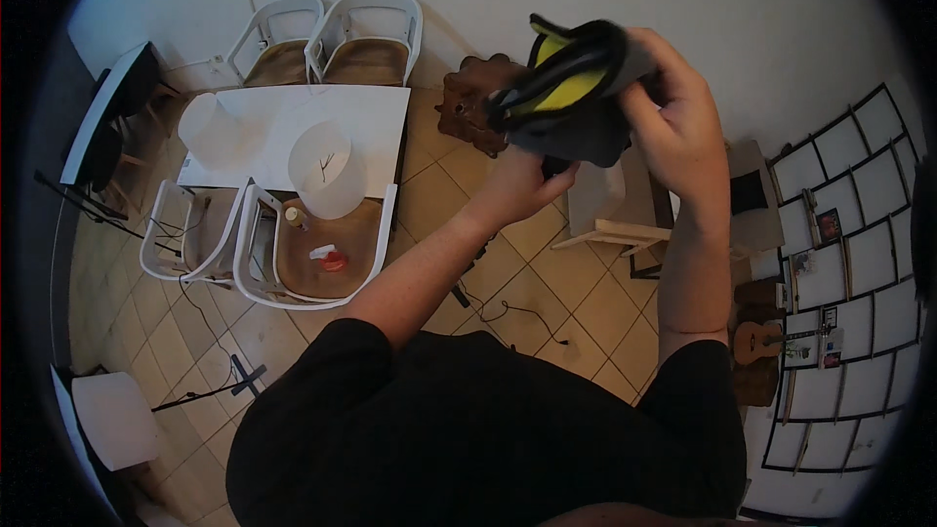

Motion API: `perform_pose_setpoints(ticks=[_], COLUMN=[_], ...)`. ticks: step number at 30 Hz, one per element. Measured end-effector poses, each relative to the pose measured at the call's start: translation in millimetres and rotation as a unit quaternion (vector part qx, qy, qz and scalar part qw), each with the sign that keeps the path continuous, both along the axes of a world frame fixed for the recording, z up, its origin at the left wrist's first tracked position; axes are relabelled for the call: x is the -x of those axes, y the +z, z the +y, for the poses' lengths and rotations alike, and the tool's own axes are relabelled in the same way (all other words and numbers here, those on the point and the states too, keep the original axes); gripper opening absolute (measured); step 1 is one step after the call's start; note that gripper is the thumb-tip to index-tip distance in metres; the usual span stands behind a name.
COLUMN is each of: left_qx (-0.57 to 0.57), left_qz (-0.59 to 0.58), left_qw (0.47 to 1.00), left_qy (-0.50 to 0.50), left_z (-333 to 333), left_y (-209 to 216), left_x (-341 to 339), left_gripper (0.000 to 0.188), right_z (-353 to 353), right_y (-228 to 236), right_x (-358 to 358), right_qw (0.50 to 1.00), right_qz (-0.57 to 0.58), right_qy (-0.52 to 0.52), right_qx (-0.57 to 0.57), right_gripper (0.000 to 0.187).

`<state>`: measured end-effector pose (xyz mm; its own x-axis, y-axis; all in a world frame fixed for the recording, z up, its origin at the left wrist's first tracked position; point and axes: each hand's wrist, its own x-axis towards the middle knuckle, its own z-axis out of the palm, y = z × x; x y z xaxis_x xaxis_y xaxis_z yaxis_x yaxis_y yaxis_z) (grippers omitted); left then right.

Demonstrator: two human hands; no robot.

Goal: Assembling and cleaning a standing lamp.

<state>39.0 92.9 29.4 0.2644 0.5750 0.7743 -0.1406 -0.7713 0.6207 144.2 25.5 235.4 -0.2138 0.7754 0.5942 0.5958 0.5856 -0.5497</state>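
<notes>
Up in front of me, against the wall, I hold a dark grey folded fabric piece [576, 88] with black edging and a yellow-green lining. It looks like a soft pouch or wrap, but its exact kind is unclear. My left hand [524, 187] is closed on its lower edge, near a short black part. From the right side, my right hand [680, 117] grips it between thumb and fingers. Its upper folds stand apart, so the lining shows between them. The fingertips of both hands are partly hidden behind the fabric.
A white table [264, 151] at left bears two translucent white bins [327, 171], with white chairs around it. One chair seat [327, 246] holds a small bottle and a red-and-white item. Cables [517, 307] lie on the tiled floor. A brown carved wooden piece [468, 102] stands ahead; a guitar [756, 342] is at right.
</notes>
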Motion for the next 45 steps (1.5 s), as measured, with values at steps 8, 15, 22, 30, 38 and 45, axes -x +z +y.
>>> perform_pose_setpoints(ticks=[8, 15, 22, 30, 38, 45], left_qx=[-0.004, -0.157, -0.058, -0.034, 0.203, -0.097], left_qz=[0.005, 0.085, 0.021, 0.069, 0.011, 0.012], left_qw=[1.000, 0.981, 0.997, 0.996, 0.946, 0.995], left_qy=[-0.014, 0.081, -0.037, -0.034, -0.253, 0.012], left_z=[4, 11, 11, 9, 1, -2], left_y=[9, 5, -5, -5, 14, -1], left_x=[5, -5, -3, -5, 14, 3], left_gripper=[0.035, 0.037, 0.034, 0.043, 0.049, 0.049], right_z=[-4, 2, 23, 18, 37, 16], right_y=[9, 12, 29, 8, 18, 2], right_x=[9, -6, -14, 13, -15, 13], right_qw=[0.974, 0.941, 0.912, 0.872, 0.921, 0.894], right_qz=[-0.223, -0.327, -0.367, -0.432, -0.341, -0.405], right_qy=[-0.041, 0.033, 0.111, -0.193, 0.155, -0.158], right_qx=[0.016, 0.078, 0.146, 0.124, 0.104, 0.107], right_gripper=[0.050, 0.040, 0.035, 0.037, 0.033, 0.031])
